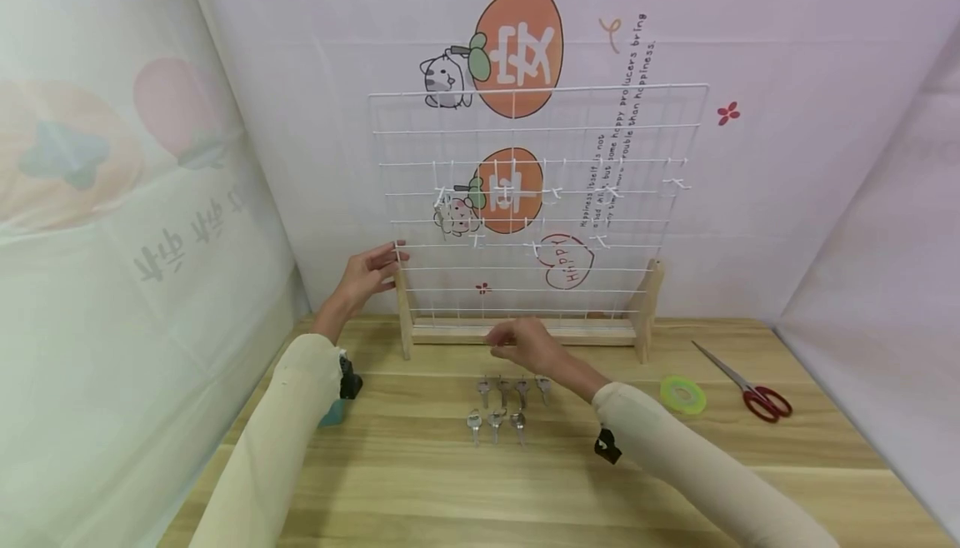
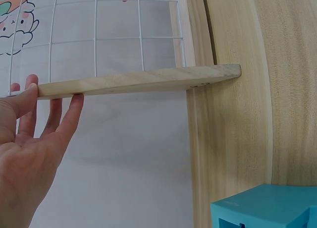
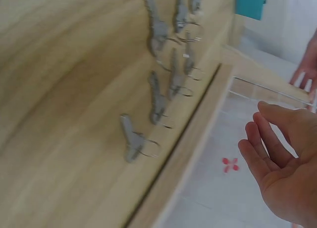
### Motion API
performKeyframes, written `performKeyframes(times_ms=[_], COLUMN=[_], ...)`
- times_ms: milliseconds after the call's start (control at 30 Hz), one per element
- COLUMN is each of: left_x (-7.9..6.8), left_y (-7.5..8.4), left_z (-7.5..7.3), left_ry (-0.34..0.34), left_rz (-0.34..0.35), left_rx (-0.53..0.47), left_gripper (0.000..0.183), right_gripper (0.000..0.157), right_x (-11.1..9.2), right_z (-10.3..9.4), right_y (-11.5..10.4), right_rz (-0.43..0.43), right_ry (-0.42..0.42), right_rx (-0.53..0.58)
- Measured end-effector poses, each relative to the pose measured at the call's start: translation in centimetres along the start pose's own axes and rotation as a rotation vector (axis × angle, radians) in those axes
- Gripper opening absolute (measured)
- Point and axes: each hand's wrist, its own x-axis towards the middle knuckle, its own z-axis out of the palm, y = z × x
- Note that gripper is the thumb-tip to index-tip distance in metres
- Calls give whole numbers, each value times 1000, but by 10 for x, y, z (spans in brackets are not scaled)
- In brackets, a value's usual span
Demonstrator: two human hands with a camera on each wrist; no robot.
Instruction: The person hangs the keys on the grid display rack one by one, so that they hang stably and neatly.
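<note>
A white wire grid rack [image 1: 525, 290] with small hooks stands upright in a wooden frame at the back of the table. My left hand [image 1: 366, 276] grips the upper end of its left wooden side post [image 2: 143, 81], with the thumb and fingers on either side in the left wrist view. Before the rack's lower bar is my right hand [image 1: 527, 343], holding nothing, its fingers loosely bent in the right wrist view. Several silver keys [image 1: 495, 423] with rings lie in two rows on the table below it. A thin grey piece [image 1: 442, 219] hangs from a left hook.
Red-handled scissors [image 1: 750, 394] and a roll of yellow-green tape [image 1: 682, 396] lie on the right of the wooden table [image 1: 390, 481]. A teal box [image 2: 267, 205] sits at the left, near my left forearm. Printed white cloth [image 1: 315, 115] hangs behind and at the sides.
</note>
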Motion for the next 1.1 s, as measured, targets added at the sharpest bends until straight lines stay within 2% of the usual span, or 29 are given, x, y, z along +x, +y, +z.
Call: performKeyframes(times_ms=[167, 400, 567, 933, 1100], left_x=[0, -1, 0, 1, -1], left_y=[0, 1, 1, 1, 2], left_z=[0, 0, 0, 1, 1], left_ry=[-1, -6, -2, 6, 3], left_rz=[11, 5, -2, 4, 6], left_rx=[-5, -5, -2, -1, -4], left_gripper=[48, 48, 48, 48, 48], right_gripper=[13, 14, 13, 6, 7], right_x=[-4, -6, -4, -3, -3], right_z=[15, 27, 36, 45, 43], right_y=[7, 10, 13, 12, 11], right_rz=[43, 88, 127, 86, 94], right_ry=[-57, -108, -141, -167, -150], right_rx=[-44, 9, -22, -85, -56])
